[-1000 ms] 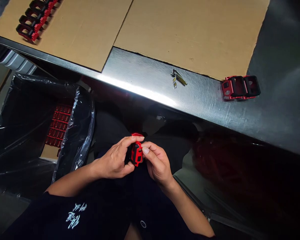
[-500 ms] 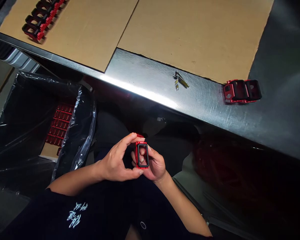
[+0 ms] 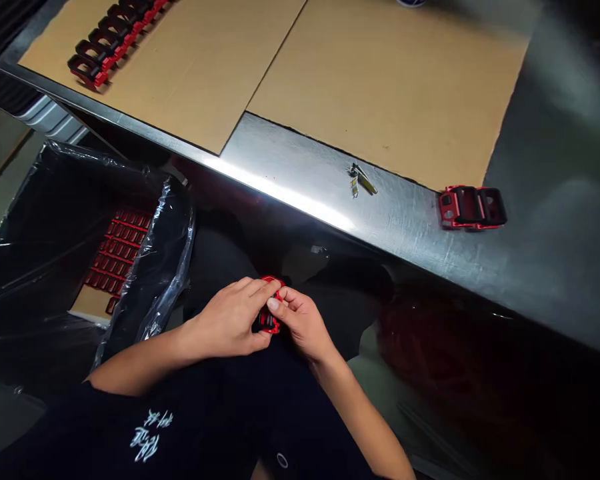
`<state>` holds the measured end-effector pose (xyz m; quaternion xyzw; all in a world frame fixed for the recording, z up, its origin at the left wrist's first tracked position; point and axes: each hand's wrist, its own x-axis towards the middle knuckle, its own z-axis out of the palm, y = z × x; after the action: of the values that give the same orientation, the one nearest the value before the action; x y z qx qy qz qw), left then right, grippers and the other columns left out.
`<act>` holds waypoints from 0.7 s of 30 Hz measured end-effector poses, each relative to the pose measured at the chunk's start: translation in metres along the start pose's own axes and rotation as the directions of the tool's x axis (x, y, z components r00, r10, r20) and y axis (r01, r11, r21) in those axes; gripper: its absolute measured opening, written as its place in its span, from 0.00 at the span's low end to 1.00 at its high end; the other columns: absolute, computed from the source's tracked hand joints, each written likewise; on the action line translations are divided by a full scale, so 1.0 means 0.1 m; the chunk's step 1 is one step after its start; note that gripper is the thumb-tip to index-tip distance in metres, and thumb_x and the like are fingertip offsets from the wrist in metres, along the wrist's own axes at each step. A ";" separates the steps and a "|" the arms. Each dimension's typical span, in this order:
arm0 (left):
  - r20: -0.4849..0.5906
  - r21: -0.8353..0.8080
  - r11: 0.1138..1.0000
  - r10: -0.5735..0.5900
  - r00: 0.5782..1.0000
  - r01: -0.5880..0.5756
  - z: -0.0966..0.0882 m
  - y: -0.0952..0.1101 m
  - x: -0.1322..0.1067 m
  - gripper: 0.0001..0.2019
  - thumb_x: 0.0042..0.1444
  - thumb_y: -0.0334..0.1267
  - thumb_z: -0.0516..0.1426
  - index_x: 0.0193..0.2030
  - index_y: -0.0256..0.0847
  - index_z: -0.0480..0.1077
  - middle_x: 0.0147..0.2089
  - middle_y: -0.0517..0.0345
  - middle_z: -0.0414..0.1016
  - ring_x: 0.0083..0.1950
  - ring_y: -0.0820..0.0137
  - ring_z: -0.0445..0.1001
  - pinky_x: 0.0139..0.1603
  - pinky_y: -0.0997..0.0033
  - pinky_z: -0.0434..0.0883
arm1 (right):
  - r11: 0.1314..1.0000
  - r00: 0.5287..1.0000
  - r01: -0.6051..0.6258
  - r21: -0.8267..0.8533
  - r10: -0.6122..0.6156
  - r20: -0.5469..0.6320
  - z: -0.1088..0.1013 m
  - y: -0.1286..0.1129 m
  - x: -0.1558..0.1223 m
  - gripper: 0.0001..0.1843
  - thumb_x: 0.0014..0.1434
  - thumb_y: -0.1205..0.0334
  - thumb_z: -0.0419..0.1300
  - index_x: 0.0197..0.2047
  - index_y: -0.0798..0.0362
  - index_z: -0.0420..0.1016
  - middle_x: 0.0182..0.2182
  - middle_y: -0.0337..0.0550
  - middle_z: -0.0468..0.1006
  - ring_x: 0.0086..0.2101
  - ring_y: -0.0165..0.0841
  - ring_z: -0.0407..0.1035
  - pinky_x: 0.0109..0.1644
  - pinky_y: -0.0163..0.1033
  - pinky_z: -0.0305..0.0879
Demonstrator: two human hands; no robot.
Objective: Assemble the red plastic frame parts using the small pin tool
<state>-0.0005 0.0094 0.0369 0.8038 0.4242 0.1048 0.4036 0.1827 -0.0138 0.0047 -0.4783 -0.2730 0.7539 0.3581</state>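
Small red-and-black frame [image 3: 270,319] pinched between left hand [image 3: 229,320] and right hand [image 3: 305,327], both closed narrow around it, just in front of the dark shirt [image 3: 280,413] and below the tabletop's front edge. On the stainless steel tabletop [image 3: 290,173]: a matching frame [image 3: 471,207] lying toward the right end, a small metal key clip [image 3: 363,180] near the middle, two cardboard sheets [image 3: 380,87] toward the back, and a row of frames [image 3: 113,40] on the left sheet. Beyond the tabletop's left corner, a black plastic-lined bin [image 3: 160,267] with ranks of red frames [image 3: 115,250] inside.
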 end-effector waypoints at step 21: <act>-0.238 -0.920 0.324 -0.017 0.971 -0.220 0.18 -0.26 -0.09 0.39 0.53 0.40 0.72 0.68 0.58 0.60 0.72 0.43 0.64 0.53 0.62 0.82 0.51 0.56 0.83 | 0.445 0.480 0.119 -0.888 -0.809 -0.340 -0.75 -1.16 0.41 0.12 0.57 0.54 0.68 0.40 0.53 0.83 0.29 0.41 0.80 0.28 0.37 0.73 0.36 0.44 0.72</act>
<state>-0.0123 0.0009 0.0080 0.4313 0.2727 0.4377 0.7403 0.2726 0.0930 0.0414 -0.7304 -0.5287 0.1426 0.4083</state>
